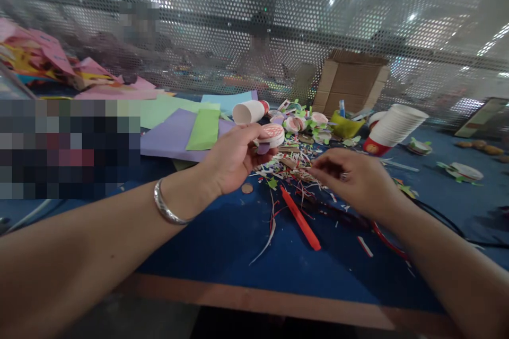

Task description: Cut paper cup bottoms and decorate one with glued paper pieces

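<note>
My left hand (233, 156) is raised above the blue table (222, 243) and grips a cut-off paper cup bottom (271, 134), white with red print, with a purple paper piece under it. A silver bangle (167, 206) sits on that wrist. My right hand (353, 180) hovers palm down over a heap of paper scraps (292, 161), its fingers pinched together at the heap; what they hold, if anything, is too small to make out. A red stick-like tool (301, 219) lies on the table between my hands.
Purple, green and blue paper sheets (186, 127) lie at back left. A white cup (248, 112) lies on its side, a stack of cups (393, 126) lies at right. A cardboard box (352, 85), yellow bowl (347, 126) and perforated screen (254, 21) stand behind.
</note>
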The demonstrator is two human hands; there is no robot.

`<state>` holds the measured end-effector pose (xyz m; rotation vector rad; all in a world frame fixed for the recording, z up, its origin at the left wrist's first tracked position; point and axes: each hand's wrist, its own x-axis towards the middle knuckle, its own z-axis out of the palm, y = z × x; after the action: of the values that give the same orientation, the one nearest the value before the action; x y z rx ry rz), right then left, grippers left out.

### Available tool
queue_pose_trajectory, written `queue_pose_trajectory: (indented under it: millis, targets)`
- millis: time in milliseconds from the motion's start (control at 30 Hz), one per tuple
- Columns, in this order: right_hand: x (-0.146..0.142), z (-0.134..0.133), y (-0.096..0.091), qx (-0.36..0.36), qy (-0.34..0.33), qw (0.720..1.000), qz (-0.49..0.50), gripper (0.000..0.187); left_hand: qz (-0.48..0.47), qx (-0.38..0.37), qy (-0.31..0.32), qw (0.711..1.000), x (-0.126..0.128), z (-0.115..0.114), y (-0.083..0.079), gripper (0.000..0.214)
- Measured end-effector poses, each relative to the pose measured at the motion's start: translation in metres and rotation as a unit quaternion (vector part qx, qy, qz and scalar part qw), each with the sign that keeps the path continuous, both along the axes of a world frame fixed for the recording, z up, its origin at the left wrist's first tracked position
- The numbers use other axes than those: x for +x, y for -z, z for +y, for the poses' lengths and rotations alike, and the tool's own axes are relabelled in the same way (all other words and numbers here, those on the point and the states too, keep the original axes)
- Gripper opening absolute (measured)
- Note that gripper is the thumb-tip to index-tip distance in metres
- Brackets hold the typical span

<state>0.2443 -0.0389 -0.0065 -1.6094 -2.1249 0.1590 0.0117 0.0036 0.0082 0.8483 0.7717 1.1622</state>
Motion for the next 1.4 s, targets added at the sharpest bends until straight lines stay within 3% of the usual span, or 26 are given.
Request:
queue_pose_trajectory:
  millis: [67, 133, 300, 500, 667, 800, 1000, 1167, 1267, 1400]
  targets:
    - [-0.018, -0.004, 0.003, -0.013, -0.109, 0.994, 0.004, 0.015, 0.0, 0.007, -0.002, 1.0, 0.0, 0.001, 0.001, 0.013]
    - [-0.028, -0.005, 0.005, -0.019, -0.144, 0.989, -0.017, 0.012, 0.0, 0.002, -0.003, 1.0, 0.0, 0.002, 0.003, 0.013]
    - [-0.036, 0.004, 0.006, -0.039, -0.151, 0.987, -0.046, 0.01, 0.002, -0.005, -0.01, 1.0, 0.002, 0.005, 0.005, 0.011]
    - [-0.052, 0.015, 0.007, -0.038, -0.193, 0.976, -0.095, 0.026, 0.012, -0.013, -0.017, 1.0, 0.002, 0.007, 0.005, 0.013]
    - [-0.062, 0.022, 0.011, 0.03, -0.259, 0.947, -0.19, 0.031, -0.011, -0.007, -0.025, 1.0, 0.001, 0.008, 0.006, 0.012]
    - [-0.059, 0.023, 0.011, 0.064, -0.273, 0.942, -0.183, 0.023, -0.028, -0.009, -0.015, 0.999, -0.002, 0.01, 0.006, 0.01]
    - [-0.041, 0.012, 0.002, 0.1, -0.241, 0.965, -0.002, 0.013, -0.025, -0.055, 0.015, 0.998, -0.004, 0.008, 0.003, 0.013]
    - [-0.033, 0.007, -0.003, 0.048, -0.151, 0.973, 0.17, 0.001, -0.015, -0.071, 0.033, 0.997, 0.0, 0.004, 0.0, 0.012]
    - [-0.033, 0.007, -0.006, 0.002, -0.117, 0.957, 0.265, 0.004, 0.001, -0.065, 0.041, 0.997, 0.004, 0.001, -0.001, 0.012]
    - [-0.036, 0.008, -0.005, -0.064, -0.108, 0.912, 0.391, 0.007, 0.018, -0.073, 0.066, 0.995, 0.006, -0.003, 0.0, 0.016]
